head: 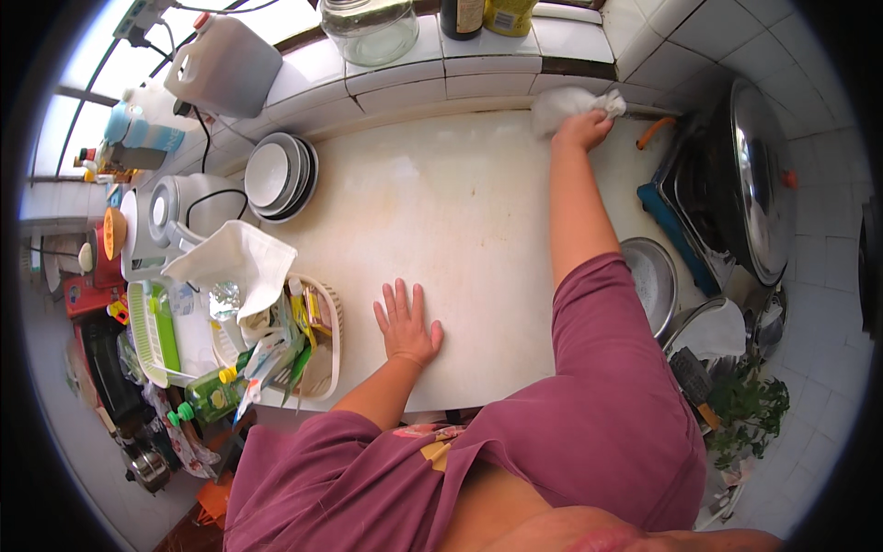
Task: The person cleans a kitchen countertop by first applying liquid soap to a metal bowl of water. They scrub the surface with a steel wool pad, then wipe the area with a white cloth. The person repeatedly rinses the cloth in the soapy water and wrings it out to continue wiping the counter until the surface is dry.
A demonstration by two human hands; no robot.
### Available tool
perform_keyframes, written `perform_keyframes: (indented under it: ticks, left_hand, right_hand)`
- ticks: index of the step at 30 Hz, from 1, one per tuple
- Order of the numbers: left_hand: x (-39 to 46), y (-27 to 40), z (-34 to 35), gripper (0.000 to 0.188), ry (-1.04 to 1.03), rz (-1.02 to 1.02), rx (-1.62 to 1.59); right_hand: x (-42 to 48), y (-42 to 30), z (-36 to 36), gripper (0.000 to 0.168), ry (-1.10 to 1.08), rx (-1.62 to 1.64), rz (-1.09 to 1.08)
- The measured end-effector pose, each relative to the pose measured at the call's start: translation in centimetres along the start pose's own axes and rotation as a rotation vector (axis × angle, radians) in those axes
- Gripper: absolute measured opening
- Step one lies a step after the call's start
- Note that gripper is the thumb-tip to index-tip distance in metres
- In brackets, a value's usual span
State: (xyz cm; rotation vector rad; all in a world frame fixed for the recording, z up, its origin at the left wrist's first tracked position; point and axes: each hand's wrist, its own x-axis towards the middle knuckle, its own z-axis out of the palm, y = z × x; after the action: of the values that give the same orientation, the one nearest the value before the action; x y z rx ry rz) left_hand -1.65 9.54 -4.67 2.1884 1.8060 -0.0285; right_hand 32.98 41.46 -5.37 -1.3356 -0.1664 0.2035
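Note:
My right hand (583,131) grips a white cloth (562,109) at the back edge of a pale countertop (441,228), below the tiled ledge. The cloth bunches out beyond my fist and lies against the foot of the wall. Flat on the counter near its front edge rests my left hand (405,328), palm down with fingers spread and nothing under it that I can see. A few small brownish specks show on the countertop between the hands.
Stacked bowls (272,176) and a packed plastic basket (336,338) stand on the left. A metal basin (650,279) and a large lidded pan (759,183) sit on the right. Along the back ledge (493,65) are a glass jar (372,34) and a plastic jug (231,65).

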Motion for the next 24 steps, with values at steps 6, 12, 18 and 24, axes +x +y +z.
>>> perform_keyframes:
  ticks: [6,12,18,24]
  left_hand:
    - [-0.1,0.1,0.1,0.079,0.012,0.015,-0.054]
    - [0.2,0.1,0.4,0.079,-0.008,0.016,-0.014]
    - [0.2,-0.4,0.7,0.082,0.031,0.045,0.015]
    - [0.1,-0.1,0.8,0.082,-0.002,0.021,0.013]
  right_hand:
    - [-1.2,-0.6,8.2,0.064,0.102,0.15,-0.068]
    - [-9.7,4.1,10.1,0.067,-0.013,-0.105,-0.151]
    - [-14.6,4.0,9.9,0.064,-0.219,-0.228,-0.136]
    - [4.1,4.0,6.4,0.06,0.065,-0.309,-0.073]
